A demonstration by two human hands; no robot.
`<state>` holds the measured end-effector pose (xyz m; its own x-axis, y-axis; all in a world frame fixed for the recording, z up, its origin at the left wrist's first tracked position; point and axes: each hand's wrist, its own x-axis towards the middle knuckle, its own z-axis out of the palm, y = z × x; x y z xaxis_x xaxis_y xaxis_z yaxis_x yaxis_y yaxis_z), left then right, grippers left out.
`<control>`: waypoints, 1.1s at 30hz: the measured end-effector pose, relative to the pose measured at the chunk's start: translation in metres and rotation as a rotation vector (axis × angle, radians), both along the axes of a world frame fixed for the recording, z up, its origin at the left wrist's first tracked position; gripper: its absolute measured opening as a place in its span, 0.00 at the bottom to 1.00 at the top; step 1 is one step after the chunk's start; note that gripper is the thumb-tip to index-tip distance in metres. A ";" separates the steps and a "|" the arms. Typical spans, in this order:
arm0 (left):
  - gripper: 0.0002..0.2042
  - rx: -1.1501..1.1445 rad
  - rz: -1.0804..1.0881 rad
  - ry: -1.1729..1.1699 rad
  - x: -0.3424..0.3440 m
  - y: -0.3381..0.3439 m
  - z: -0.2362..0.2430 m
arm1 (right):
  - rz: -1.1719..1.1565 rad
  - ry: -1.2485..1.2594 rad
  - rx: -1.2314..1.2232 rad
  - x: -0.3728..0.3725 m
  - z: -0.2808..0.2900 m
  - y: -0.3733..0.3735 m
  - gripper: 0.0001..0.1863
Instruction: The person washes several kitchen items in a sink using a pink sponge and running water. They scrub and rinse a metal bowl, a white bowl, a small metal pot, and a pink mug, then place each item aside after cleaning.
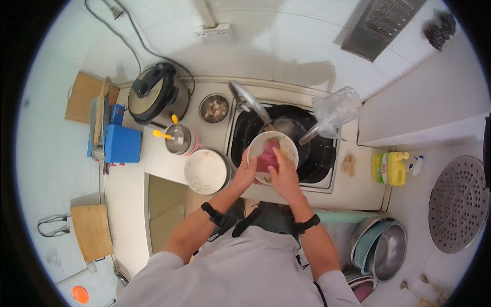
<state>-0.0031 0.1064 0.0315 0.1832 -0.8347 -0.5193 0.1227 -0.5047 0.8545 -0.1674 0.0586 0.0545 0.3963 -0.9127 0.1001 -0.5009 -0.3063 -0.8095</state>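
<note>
Over the sink I hold a white bowl (290, 147), tilted so its inside shows. My left hand (244, 173) is closed on the bowl's left rim. Inside the bowl lies a pink cloth (266, 159), bunched up, with the fingers of my right hand (284, 173) pressed on it. The steel faucet (250, 98) reaches out just above the bowl. Beneath, the steel-edged sink (330, 185) holds a large black basin or pan (323, 162). Part of it is hidden by the bowl and my hands.
A round white-topped container (205, 171) stands left of the bowl. Behind it are a steel cup (179, 139), a metal bowl of food pieces (214, 108) and an electric pressure cooker (158, 97). A wire-mesh strainer (335, 110) overhangs the sink's right side, near a yellow jug (391, 168).
</note>
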 end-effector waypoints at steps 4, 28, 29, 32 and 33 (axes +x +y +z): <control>0.30 0.029 0.004 -0.014 -0.013 -0.014 -0.007 | -0.005 -0.004 -0.010 0.000 -0.019 -0.009 0.24; 0.30 -0.078 -0.171 -0.138 0.016 -0.040 -0.039 | 0.406 0.274 0.203 -0.016 -0.051 -0.045 0.05; 0.30 -0.089 -0.184 -0.191 0.015 -0.040 -0.035 | 0.291 0.359 -0.033 -0.023 -0.051 -0.046 0.07; 0.28 0.040 -0.050 0.036 0.010 -0.041 -0.027 | 0.043 0.261 -0.148 -0.023 -0.057 -0.049 0.08; 0.29 0.027 -0.020 0.052 0.006 -0.042 -0.027 | -0.037 0.219 -0.061 -0.017 -0.062 -0.048 0.09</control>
